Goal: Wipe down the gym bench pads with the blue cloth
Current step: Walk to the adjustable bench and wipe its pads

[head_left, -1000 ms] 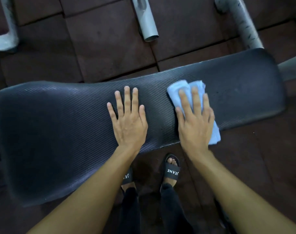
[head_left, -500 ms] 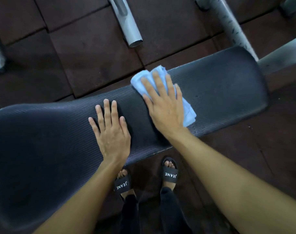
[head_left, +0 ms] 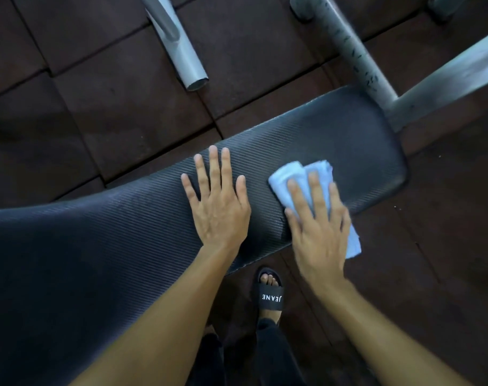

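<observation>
Blue cloth (head_left: pixel 288 175) nearer, under right hand (head_left: pixel 318 232)

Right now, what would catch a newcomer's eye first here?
The pale blue cloth stands out, pressed by the right hand onto the dark ribbed bench pad near its right end. The left hand lies flat on the pad beside it. Below, a black slipper shows on the floor.

Bench pad (head_left: pixel 334 140) ribbed matt vinyl; cloth (head_left: pixel 290 174) soft terry; frame (head_left: pixel 437 79) scuffed metal.
</observation>
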Demonstrator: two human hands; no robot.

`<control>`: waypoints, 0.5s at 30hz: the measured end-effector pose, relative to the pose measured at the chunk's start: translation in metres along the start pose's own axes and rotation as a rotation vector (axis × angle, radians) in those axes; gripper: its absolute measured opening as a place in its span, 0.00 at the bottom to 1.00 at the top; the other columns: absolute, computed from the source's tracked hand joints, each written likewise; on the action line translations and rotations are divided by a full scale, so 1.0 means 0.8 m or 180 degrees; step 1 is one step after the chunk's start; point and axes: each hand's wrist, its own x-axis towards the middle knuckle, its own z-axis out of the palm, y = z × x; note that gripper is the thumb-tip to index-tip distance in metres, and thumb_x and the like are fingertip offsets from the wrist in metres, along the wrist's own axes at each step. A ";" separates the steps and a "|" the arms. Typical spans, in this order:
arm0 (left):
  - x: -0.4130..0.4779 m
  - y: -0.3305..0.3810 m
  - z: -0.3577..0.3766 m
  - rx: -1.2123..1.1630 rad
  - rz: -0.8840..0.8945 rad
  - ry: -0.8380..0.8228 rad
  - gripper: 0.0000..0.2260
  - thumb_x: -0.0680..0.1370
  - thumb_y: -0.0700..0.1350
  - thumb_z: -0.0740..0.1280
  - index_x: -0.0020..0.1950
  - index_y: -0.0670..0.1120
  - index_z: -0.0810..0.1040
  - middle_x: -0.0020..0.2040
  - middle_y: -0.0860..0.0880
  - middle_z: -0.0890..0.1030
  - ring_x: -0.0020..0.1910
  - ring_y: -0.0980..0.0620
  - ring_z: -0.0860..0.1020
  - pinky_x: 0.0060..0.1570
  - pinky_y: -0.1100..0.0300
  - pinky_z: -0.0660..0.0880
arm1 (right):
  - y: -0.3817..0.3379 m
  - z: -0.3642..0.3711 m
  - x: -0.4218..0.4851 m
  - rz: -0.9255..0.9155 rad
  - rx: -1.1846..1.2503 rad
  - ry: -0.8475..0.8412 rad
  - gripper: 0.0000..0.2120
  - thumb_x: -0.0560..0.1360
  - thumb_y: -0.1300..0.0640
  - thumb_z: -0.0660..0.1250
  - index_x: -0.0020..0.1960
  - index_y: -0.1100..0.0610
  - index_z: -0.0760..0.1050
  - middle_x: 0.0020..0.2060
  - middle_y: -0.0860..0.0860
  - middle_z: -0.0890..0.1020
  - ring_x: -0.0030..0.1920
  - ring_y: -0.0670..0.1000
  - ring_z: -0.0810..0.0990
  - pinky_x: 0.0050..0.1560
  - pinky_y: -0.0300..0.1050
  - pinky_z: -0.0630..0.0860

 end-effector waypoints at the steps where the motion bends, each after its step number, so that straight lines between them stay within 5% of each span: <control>1: 0.000 0.000 0.000 0.0003 -0.0010 0.0001 0.26 0.84 0.56 0.45 0.81 0.51 0.47 0.81 0.52 0.47 0.80 0.49 0.43 0.77 0.42 0.41 | -0.005 0.004 -0.011 -0.0105 -0.0036 -0.0026 0.24 0.84 0.46 0.57 0.79 0.43 0.61 0.80 0.48 0.61 0.77 0.58 0.60 0.70 0.57 0.62; 7: 0.001 0.002 -0.004 0.0020 -0.0055 -0.0070 0.26 0.84 0.56 0.45 0.81 0.51 0.48 0.81 0.53 0.47 0.80 0.50 0.43 0.77 0.42 0.41 | -0.037 0.011 0.079 -0.0620 -0.0034 -0.0098 0.22 0.85 0.43 0.51 0.79 0.42 0.60 0.80 0.47 0.61 0.79 0.57 0.60 0.70 0.55 0.62; 15: 0.034 0.077 -0.004 -0.0107 0.0820 -0.0153 0.27 0.84 0.55 0.49 0.80 0.47 0.52 0.81 0.48 0.51 0.80 0.48 0.47 0.77 0.42 0.45 | 0.013 -0.003 0.199 -0.0062 -0.0004 0.0011 0.23 0.85 0.43 0.50 0.79 0.43 0.61 0.80 0.48 0.62 0.78 0.58 0.60 0.73 0.60 0.61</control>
